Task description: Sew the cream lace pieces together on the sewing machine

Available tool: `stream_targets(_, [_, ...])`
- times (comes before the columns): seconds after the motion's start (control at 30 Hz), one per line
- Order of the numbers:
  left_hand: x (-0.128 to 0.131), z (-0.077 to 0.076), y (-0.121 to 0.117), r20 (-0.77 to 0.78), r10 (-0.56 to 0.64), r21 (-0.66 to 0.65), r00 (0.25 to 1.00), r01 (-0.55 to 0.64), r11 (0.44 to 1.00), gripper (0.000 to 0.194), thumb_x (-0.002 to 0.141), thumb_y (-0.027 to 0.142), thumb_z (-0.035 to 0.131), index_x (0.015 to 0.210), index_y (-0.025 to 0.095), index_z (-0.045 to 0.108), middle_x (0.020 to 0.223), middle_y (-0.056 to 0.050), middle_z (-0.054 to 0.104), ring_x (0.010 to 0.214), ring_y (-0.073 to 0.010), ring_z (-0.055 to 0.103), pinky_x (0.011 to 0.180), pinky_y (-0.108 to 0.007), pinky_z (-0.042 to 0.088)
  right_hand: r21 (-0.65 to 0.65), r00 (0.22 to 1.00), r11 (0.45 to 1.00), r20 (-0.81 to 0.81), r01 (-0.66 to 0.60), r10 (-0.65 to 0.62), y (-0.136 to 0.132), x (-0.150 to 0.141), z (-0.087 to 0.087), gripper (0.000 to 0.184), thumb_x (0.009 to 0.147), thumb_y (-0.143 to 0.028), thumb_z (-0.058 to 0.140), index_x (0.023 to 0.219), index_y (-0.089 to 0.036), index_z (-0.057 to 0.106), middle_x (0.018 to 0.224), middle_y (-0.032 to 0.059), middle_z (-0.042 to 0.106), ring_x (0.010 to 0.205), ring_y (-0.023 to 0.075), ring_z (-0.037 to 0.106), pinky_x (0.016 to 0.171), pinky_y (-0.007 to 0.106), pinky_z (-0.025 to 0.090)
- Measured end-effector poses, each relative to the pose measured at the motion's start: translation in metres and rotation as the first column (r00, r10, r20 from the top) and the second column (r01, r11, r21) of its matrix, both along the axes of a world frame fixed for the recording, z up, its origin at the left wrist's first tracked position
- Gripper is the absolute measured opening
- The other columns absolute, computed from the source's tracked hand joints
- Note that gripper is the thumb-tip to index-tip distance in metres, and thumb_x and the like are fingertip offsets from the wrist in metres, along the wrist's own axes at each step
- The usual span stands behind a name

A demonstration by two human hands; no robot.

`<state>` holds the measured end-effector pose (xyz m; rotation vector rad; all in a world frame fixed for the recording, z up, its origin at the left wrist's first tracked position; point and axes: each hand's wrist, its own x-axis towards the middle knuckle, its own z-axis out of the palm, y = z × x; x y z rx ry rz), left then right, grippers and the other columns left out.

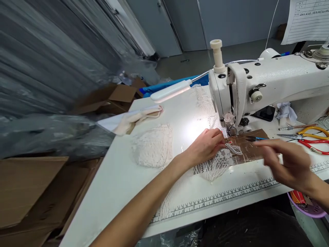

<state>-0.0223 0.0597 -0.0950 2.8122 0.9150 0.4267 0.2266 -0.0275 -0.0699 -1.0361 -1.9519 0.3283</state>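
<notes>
My left hand rests on a piece of white lace just left of the presser foot of the white sewing machine, fingers bent and pressing the lace down. My right hand hovers over the brown plate in front of the machine. It is blurred by motion, with its fingers reaching left. I cannot tell if it holds anything. A blue-handled tool lies on the plate near its fingertips.
A stack of lace pieces lies to the left on the white table, with folded cloth beyond. Yellow scissors, red snips and a phone lie right. A lamp shines down. Cardboard boxes stand left. A ruler strip lines the front edge.
</notes>
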Motion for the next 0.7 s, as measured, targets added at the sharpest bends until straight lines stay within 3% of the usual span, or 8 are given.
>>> stream_targets(0.07, [0.002,0.002,-0.004,0.021,-0.003,0.129,1.000,0.000,0.992,0.024,0.100,0.032,0.045,0.090,0.016,0.059,0.096,-0.007,0.065,0.083,-0.0168,0.060,0.072,-0.033,0.049,-0.062,0.980,0.995,0.181,-0.072,0.082,0.017,-0.008,-0.007,0.024,0.096,-0.023,0.044,0.098,-0.019,0.068,0.078,0.0031,0.070,0.058,0.0109,0.059,0.054,0.024,0.044])
stream_targets(0.17, [0.003,0.006,-0.017,-0.014,0.091,0.304,0.996,-0.082,0.949,0.022,0.100,0.030,0.045,0.093,0.015,0.059,0.098,-0.008,0.067,0.080,-0.0181,0.061,0.067,-0.034,0.049,-0.148,0.882,0.989,0.464,-0.016,0.084,0.036,-0.018,-0.020,0.030,0.098,-0.030,0.041,0.099,-0.017,0.067,0.089,0.0095,0.069,0.072,0.0179,0.063,0.061,0.029,0.045])
stream_targets(0.27, [0.004,0.003,-0.038,-0.065,0.157,0.339,0.985,-0.126,0.932,0.020,0.100,0.023,0.043,0.095,0.013,0.060,0.098,-0.011,0.068,0.078,-0.0194,0.063,0.063,-0.034,0.050,-0.146,0.809,0.989,0.583,0.015,0.074,0.041,-0.025,-0.030,0.024,0.094,-0.030,0.046,0.097,-0.015,0.064,0.093,0.0143,0.065,0.082,0.0238,0.061,0.065,0.033,0.046])
stream_targets(0.37, [0.006,-0.008,-0.054,-0.092,0.142,0.287,0.985,-0.111,0.951,0.029,0.100,0.031,0.044,0.113,0.009,0.057,0.113,-0.017,0.066,0.094,-0.0248,0.065,0.076,-0.040,0.056,-0.137,0.825,0.990,0.557,-0.027,0.100,0.039,-0.032,-0.032,0.018,0.090,-0.020,0.046,0.099,-0.015,0.060,0.096,0.0167,0.062,0.089,0.0271,0.059,0.068,0.035,0.047])
stream_targets(0.47, [0.004,-0.017,-0.049,-0.115,0.113,0.257,0.987,-0.081,0.963,0.040,0.101,0.035,0.039,0.128,0.007,0.051,0.131,-0.021,0.057,0.119,-0.0309,0.057,0.097,-0.050,0.051,-0.262,0.852,0.965,0.507,0.008,0.131,0.043,-0.039,-0.025,0.017,0.091,-0.019,0.042,0.094,-0.014,0.057,0.089,0.0157,0.062,0.080,0.0244,0.059,0.065,0.034,0.046])
stream_targets(0.6, [-0.006,-0.018,-0.024,-0.076,-0.030,0.181,0.997,0.043,0.983,0.041,0.102,0.037,0.037,0.130,0.012,0.051,0.136,-0.018,0.055,0.125,-0.0290,0.054,0.104,-0.051,0.046,-0.521,0.931,0.852,0.332,0.045,0.153,0.056,-0.041,-0.013,0.005,0.085,-0.020,0.051,0.088,-0.017,0.054,0.076,0.0067,0.065,0.065,0.0165,0.059,0.060,0.029,0.045])
stream_targets(0.7, [-0.012,-0.018,-0.015,0.011,-0.050,0.205,0.999,0.047,0.978,0.040,0.101,0.041,0.038,0.127,0.014,0.053,0.133,-0.017,0.057,0.120,-0.0279,0.057,0.101,-0.053,0.049,-0.615,0.974,0.788,0.199,0.038,0.109,0.062,-0.038,-0.011,0.004,0.081,-0.022,0.057,0.081,-0.019,0.055,0.070,0.0030,0.066,0.064,0.0148,0.061,0.058,0.027,0.046])
